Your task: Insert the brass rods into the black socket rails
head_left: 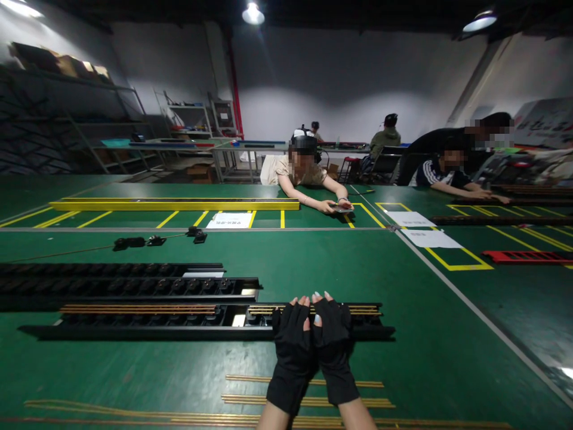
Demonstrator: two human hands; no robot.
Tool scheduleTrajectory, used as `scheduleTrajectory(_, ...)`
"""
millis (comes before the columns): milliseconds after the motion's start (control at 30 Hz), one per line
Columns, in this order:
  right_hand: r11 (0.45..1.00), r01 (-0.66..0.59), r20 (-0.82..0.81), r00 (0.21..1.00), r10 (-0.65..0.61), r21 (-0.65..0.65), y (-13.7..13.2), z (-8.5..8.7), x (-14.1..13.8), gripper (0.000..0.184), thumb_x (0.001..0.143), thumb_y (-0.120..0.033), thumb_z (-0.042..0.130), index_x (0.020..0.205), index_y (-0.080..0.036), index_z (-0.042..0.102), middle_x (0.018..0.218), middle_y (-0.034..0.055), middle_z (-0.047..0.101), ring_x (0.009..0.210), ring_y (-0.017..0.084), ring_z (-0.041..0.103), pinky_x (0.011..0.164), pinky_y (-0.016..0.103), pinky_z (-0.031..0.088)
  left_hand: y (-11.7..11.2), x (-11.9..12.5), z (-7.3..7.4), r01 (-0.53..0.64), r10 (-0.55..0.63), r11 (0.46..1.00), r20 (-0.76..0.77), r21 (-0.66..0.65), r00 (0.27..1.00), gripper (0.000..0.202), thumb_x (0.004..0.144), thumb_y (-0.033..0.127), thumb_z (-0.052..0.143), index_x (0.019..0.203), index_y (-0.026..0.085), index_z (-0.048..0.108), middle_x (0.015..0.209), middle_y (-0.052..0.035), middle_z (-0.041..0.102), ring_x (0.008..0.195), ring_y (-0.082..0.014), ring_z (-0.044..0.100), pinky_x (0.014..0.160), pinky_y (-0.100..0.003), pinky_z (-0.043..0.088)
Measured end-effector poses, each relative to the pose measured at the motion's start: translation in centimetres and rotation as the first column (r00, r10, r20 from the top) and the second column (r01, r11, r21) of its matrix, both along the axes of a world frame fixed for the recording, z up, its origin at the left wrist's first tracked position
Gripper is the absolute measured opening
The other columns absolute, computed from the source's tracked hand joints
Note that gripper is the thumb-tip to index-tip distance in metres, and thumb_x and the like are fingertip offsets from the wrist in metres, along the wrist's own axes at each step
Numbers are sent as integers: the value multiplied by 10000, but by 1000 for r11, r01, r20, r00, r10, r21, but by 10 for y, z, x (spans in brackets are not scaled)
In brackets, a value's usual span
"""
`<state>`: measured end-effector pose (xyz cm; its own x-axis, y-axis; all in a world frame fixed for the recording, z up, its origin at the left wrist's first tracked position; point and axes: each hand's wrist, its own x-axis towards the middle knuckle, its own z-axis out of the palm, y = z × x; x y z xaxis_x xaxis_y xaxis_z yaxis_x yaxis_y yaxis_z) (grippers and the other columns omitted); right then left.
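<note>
Side by side, my left hand (293, 331) and my right hand (332, 328), in black fingerless gloves, lie palm down over the right part of a long black channel (147, 335). Both hands have their fingers stretched forward. Under them, thin brass rods (367, 310) lie along the channel and stick out past the gloves on either side. More rods, copper-coloured (138, 309), rest along its left half, with dark pieces seated below. What lies beneath my palms is hidden.
Two similar black channels (111, 289) lie behind. Loose brass rods (308, 399) spread along the near table. A yellow rail (174, 205), paper sheets (230, 220), small black parts (129, 243) and a red rail (528, 257) lie farther off. Across the table, a person (308, 170) holds a flat object.
</note>
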<state>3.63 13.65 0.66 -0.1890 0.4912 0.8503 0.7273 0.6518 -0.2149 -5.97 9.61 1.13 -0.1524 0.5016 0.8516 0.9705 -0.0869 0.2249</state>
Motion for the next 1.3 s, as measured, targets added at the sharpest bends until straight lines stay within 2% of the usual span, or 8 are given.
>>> scheduleTrajectory(133, 999, -16, -10, 1000, 17, 30, 0, 0, 1, 371, 955, -167, 372, 1157, -199, 682, 1087, 64, 755, 1160, 211, 645, 1165, 456, 272, 1, -1, -7, 12, -12, 1000, -10, -17, 1000, 380, 925, 214, 479, 1276, 161, 614, 1193, -100, 719, 1204, -239, 606, 1119, -434, 342)
scheduleTrajectory(267, 1000, -23, -12, 1000, 23, 5, -2, 3, 1, 370, 951, -162, 377, 1164, -187, 678, 1095, 73, 753, 1195, 223, 632, 1172, 461, 257, 1, 0, -7, -3, 3, 1000, -1, -18, 1000, 387, 925, 241, 494, 1288, 175, 612, 1169, -103, 727, 1193, -241, 613, 1133, -450, 327)
scheduleTrajectory(367, 999, 41, 5, 999, -41, -10, -2, 6, 5, 364, 957, -174, 390, 1199, -182, 661, 1149, 79, 740, 1251, 253, 598, 1188, 523, 197, -2, 0, -3, -9, 9, 999, 11, -53, 1000, 419, 943, 174, 427, 1332, 195, 580, 1168, -93, 730, 1193, -222, 619, 1151, -441, 283)
scheduleTrajectory(467, 992, 124, 11, 992, -124, -19, 1, 5, 9, 332, 957, -176, 423, 1183, -188, 666, 1126, 58, 750, 1211, 254, 622, 1191, 555, 158, -5, 0, 2, -4, 6, 997, 27, -72, 1000, 445, 940, 114, 392, 1338, 199, 571, 1182, -74, 729, 1210, -210, 611, 1160, -423, 253)
scheduleTrajectory(833, 983, 181, 14, 983, -181, -27, 11, -5, 23, 348, 971, -221, 381, 1154, -164, 672, 1106, 78, 746, 1224, 272, 596, 1165, 569, 194, -4, 2, 3, 13, -8, 998, 77, -62, 997, 437, 942, 95, 398, 1316, 213, 591, 1205, -49, 724, 1204, -193, 616, 1174, -399, 217)
scheduleTrajectory(967, 969, 244, -8, 970, -245, -31, 16, -8, 28, 372, 988, -243, 348, 1193, -169, 649, 1172, 96, 724, 1270, 295, 561, 1145, 627, 184, -5, 2, 5, 17, -11, 998, 82, -67, 997, 436, 942, 85, 395, 1308, 213, 594, 1209, -33, 723, 1199, -183, 616, 1170, -383, 220)
scheduleTrajectory(1100, 961, 277, -39, 960, -277, -21, 22, -12, 34, 344, 995, -269, 363, 1140, -187, 664, 1097, 73, 747, 1200, 296, 604, 1132, 641, 190, -5, 3, 6, 9, -4, 998, 69, -60, 998, 436, 942, 91, 399, 1318, 201, 589, 1210, -49, 721, 1205, -197, 612, 1158, -403, 240)
scheduleTrajectory(1300, 948, 284, -143, 942, -304, -145, 25, -9, 42, 486, 1007, -356, 261, 1180, -160, 672, 1178, 141, 706, 1240, 309, 567, 1120, 608, 240, -5, 3, 7, 11, -7, 999, 82, -49, 997, 434, 937, 87, 413, 1314, 208, 592, 1193, -43, 728, 1196, -197, 616, 1141, -403, 257)
